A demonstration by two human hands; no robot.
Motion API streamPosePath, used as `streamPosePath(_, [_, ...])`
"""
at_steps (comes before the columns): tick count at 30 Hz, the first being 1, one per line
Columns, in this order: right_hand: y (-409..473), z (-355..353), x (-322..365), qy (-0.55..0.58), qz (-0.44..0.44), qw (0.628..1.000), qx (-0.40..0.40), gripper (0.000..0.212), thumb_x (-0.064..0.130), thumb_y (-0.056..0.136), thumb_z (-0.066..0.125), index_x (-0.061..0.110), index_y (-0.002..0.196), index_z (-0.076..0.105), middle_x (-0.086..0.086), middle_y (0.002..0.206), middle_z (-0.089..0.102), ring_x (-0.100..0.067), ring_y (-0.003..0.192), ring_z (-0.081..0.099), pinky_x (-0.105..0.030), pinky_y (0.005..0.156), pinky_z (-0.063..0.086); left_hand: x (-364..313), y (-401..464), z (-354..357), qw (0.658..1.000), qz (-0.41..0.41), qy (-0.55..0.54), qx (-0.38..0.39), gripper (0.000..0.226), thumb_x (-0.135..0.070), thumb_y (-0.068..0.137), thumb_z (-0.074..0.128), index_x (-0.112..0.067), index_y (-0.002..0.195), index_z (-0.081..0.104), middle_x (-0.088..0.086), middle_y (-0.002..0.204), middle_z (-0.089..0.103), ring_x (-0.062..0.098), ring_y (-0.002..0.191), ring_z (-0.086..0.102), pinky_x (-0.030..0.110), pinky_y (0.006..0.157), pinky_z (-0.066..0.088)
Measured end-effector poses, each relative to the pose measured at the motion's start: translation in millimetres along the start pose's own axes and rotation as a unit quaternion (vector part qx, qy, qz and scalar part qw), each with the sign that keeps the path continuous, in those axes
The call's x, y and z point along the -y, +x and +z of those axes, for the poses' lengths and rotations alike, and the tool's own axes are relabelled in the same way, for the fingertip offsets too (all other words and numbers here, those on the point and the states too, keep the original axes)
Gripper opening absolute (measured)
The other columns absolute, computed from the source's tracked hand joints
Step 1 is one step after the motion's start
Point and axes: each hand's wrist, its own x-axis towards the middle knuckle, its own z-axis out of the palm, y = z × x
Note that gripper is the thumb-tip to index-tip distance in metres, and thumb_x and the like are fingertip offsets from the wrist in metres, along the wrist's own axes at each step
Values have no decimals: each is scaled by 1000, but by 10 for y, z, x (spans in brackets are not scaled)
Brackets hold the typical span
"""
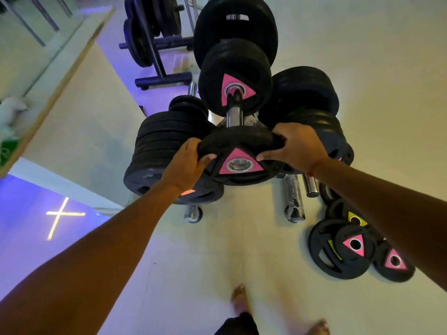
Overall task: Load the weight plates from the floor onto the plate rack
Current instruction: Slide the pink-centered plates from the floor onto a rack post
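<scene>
Black rubber fills my view: a weight plate with a pink triangle round its steel-lined hole, held in both hands just in front of the plate rack. My left hand curls over its left rim, thumb on the face; my right hand grips the right rim, fingers wrapped over the top. The plate's hole sits just below the free end of the chrome peg, not yet on it. Further up that peg a stack of pink-marked plates is already loaded.

I cannot make out the rack's frame; loaded plates on its left side and right side hide it, and only its feet show beneath. My right forearm covers part of the floor plates lying by the rack's right foot, so I cannot count them. The pale floor between my bare feet and the rack is open. A second rack stands behind, cut off at the top.
</scene>
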Motion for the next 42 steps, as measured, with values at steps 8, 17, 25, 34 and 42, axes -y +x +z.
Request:
streamPosePath(8, [178, -74, 98, 10, -22, 999, -22, 46, 59, 69, 83, 25, 86, 56, 2, 81, 59, -19, 74, 55, -28, 66, 38, 64, 121, -124, 1000, 10, 1, -24, 44, -40, 98, 59, -1, 117, 52, 10, 104, 57, 19, 91, 56, 13, 70, 42])
streamPosePath(17, [621, 8, 31, 14, 64, 994, -83, 46, 52, 76, 81, 20, 100, 59, 3, 93, 58, -17, 85, 54, -30, 72, 41, 35, 822, -94, 996, 10, 5, -90, 49, -45, 99, 59, -6, 129, 52, 14, 124, 57, 21, 108, 56, 25, 89, 45])
streamPosePath(25, [1338, 85, -6, 6, 188, 964, -188, 57, 44, 81, 80, 16, 119, 47, -6, 117, 60, -26, 100, 64, -34, 77, 51, 4, 1643, 2, 983, -15, 10, -181, 53, -36, 90, 73, -13, 133, 51, 9, 133, 53, 23, 123, 50, 34, 100, 49])
streamPosePath(34, [1563, 46, -135, -8, 207, 964, -164, 49, 46, 86, 74, 14, 115, 52, -8, 110, 63, -27, 97, 64, -32, 76, 47, 76, 1898, 47, 975, -5, -4, -221, 46, -33, 87, 75, -14, 121, 50, 9, 126, 53, 22, 116, 54, 39, 96, 54])
streamPosePath(42, [1092, -100, -366, -4, 208, 965, -157, 49, 54, 83, 74, 19, 110, 54, -4, 104, 62, -22, 85, 60, -34, 69, 46, -602, 1819, 230, 949, 104, 79, -286, 42, -41, 92, 61, -10, 121, 58, 11, 122, 57, 26, 114, 53, 29, 98, 41])
